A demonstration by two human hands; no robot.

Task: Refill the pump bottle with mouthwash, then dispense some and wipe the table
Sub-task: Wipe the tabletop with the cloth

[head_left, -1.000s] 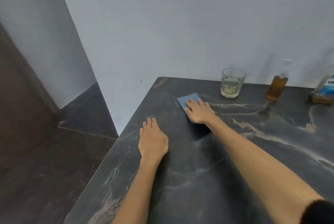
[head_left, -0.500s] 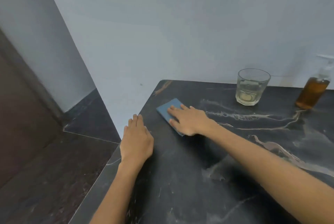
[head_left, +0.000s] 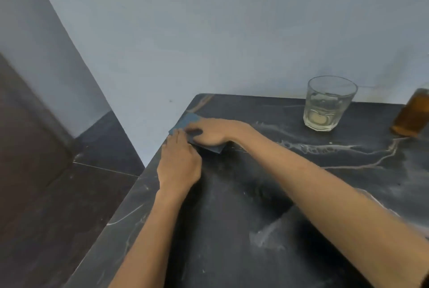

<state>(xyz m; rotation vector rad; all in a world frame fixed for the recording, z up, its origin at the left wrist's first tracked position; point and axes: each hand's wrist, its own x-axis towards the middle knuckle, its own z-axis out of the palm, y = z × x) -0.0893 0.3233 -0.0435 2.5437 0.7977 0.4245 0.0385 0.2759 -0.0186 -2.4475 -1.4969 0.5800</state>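
Wiping is the last job and looks nearly done: the right hand (head_left: 214, 131) presses flat on the cloth (head_left: 185, 120), left hand (head_left: 178, 164) flat just beside it, and the filled bottle (head_left: 412, 113) and glass (head_left: 329, 104) stand far off to its right.

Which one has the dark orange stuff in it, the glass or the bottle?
The bottle at the right edge holds amber liquid; the glass holds only a little pale liquid.

I work from a single head-mounted wide-angle view. It looks forward and down from above the near edge of the table (head_left: 267, 229), angled toward the table's far-left corner, where it meets the wall (head_left: 209, 32). Both forearms enter from the bottom of the frame, close to the lens. Straight lines bow visibly toward the frame edges. The floor (head_left: 58, 206) fills the lower left.
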